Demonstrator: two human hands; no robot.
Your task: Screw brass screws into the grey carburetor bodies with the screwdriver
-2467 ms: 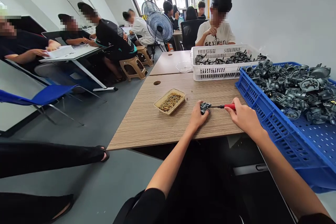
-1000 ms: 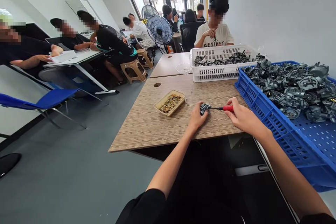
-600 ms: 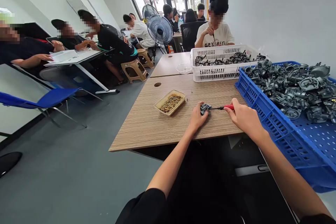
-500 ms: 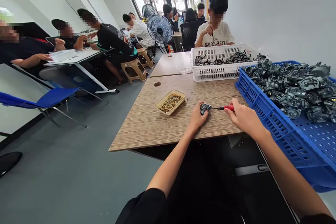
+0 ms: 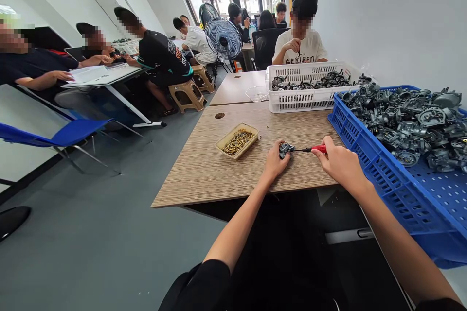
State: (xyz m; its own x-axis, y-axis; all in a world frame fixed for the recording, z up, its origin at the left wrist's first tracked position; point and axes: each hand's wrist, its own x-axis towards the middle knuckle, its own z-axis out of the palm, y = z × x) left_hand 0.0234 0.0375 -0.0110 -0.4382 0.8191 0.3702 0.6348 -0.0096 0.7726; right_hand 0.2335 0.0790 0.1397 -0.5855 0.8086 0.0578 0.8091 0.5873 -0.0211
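Carburetor point(image 5: 286, 150), small and grey metal, sits on the wood-grain desk point(image 5: 197, 170) at the fingertips of the left hand point(image 5: 276, 163), which is closed around its near-left side. Right hand point(image 5: 339, 160) grips the red handle of a screwdriver point(image 5: 318, 148); grip narrow, fingers wrapped on the handle. Shaft runs roughly sideways, tip pointing left, meeting or nearly meeting the carburetor's right side (exact contact too small to tell). Left hand is nearer, touching; right hand is a shaft's length off to the right. Carburetor's long axis: cannot tell, fingers cover part of it. Tub point(image 5: 249, 147) of small brass-coloured parts point(image 5: 238, 142) lies left of the work; blue crate point(image 5: 386, 170) of similar metal castings point(image 5: 408, 116) stands to the right.
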